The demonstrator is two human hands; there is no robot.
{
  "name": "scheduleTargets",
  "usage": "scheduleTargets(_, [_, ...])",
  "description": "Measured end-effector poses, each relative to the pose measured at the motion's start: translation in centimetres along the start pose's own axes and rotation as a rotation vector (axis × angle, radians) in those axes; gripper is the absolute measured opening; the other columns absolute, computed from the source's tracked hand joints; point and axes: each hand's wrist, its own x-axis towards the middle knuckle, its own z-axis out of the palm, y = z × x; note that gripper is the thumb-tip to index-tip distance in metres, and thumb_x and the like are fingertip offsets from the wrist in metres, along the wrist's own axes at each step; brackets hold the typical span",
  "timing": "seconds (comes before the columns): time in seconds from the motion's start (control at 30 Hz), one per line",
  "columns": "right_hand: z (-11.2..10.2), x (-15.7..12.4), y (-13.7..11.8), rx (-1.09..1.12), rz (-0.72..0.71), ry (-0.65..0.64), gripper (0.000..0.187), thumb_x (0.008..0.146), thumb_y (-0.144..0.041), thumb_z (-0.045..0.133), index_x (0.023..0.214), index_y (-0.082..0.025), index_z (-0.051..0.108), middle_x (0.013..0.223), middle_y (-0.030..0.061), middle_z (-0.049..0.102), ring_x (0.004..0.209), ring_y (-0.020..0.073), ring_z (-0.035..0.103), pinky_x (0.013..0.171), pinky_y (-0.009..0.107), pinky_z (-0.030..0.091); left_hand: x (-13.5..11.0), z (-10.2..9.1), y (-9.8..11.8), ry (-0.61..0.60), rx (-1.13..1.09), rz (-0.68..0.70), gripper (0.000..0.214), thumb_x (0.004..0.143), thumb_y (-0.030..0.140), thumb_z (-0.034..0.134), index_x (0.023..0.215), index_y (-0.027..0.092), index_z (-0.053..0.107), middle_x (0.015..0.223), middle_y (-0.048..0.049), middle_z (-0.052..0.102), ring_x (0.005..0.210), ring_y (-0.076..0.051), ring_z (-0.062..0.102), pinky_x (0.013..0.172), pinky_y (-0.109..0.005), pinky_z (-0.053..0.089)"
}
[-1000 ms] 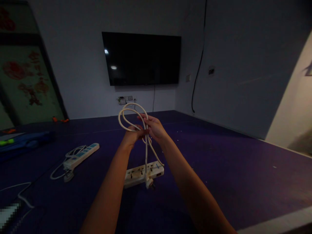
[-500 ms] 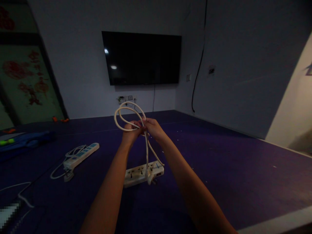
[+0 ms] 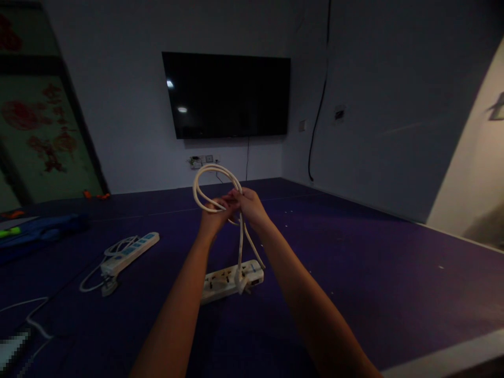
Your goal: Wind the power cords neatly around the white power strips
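Both hands meet at a looped white power cord (image 3: 196,185), raised above the purple surface. My left hand (image 3: 213,216) is closed on the lower side of the loops. Pinching the cord where the loops cross is my right hand (image 3: 250,206), its fingertips close against the left ones. Below them a white power strip (image 3: 221,283) lies on the surface, partly behind my left forearm. The cord's plug (image 3: 240,282) hangs in front of the strip, and another length of cord runs down to the strip's right end.
A second power strip (image 3: 133,252) with blue sockets and a coiled cord lies to the left. Farther left are blue cloth (image 3: 51,228) and a pixelated object (image 3: 13,346) near a thin cable. A television (image 3: 230,97) hangs on the far wall, with sockets (image 3: 208,159) beneath.
The loops have drawn closer together and shifted slightly right, with both hands moving a little right. The hanging plug has swung slightly. Both hands keep hold of the cord.
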Motion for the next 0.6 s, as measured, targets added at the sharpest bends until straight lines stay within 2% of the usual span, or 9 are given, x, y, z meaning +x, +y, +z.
scheduleTargets(0.1, [0.2,-0.1,-0.5,0.155,0.071,0.050,0.019,0.088,-0.019,0.052,0.069,-0.018,0.051,0.059,0.0015,0.068,0.055,0.0135,0.064,0.059,0.025,0.052,-0.4,0.5,-0.3,0.012,-0.083,-0.074,0.042,0.049,0.038,0.081,0.052,0.019,0.044,0.047,0.0058,0.051,0.042,-0.008,0.048,0.043,-0.020,0.036])
scheduleTargets(0.23, [0.0,-0.2,-0.9,0.231,0.120,0.082,0.019,0.091,-0.018,0.048,0.072,-0.019,0.050,0.064,0.0022,0.070,0.061,0.0140,0.067,0.055,0.023,0.050,-0.7,1.0,-0.6,-0.069,-0.104,-0.112,0.044,0.040,0.034,0.085,0.051,0.016,0.046,0.062,0.0012,0.061,0.052,-0.008,0.053,0.051,-0.022,0.041])
scheduleTargets(0.4, [-0.6,0.2,-0.8,0.251,0.064,0.097,0.020,0.088,-0.015,0.052,0.069,-0.019,0.051,0.064,0.0020,0.071,0.071,0.0129,0.068,0.072,0.024,0.050,-0.9,1.4,-1.2,-0.204,-0.057,-0.174,0.047,0.039,0.035,0.087,0.051,0.017,0.045,0.048,0.0063,0.050,0.046,-0.007,0.045,0.048,-0.020,0.034])
scheduleTargets(0.5, [-0.7,0.2,-0.7,0.290,0.066,0.081,0.018,0.087,-0.016,0.053,0.069,-0.020,0.051,0.068,0.0030,0.072,0.073,0.0141,0.067,0.072,0.025,0.049,-0.9,1.6,-1.5,-0.231,-0.050,-0.185,0.049,0.042,0.038,0.086,0.051,0.018,0.043,0.044,0.0079,0.045,0.043,-0.005,0.039,0.045,-0.019,0.028])
scheduleTargets(0.6, [-0.7,0.0,-0.5,0.343,0.090,0.066,0.018,0.087,-0.014,0.050,0.070,-0.020,0.052,0.072,0.0041,0.073,0.078,0.0149,0.067,0.071,0.025,0.050,-1.0,1.5,-1.4,-0.263,-0.058,-0.187,0.049,0.042,0.039,0.086,0.054,0.018,0.043,0.045,0.0079,0.045,0.044,-0.005,0.039,0.046,-0.019,0.028])
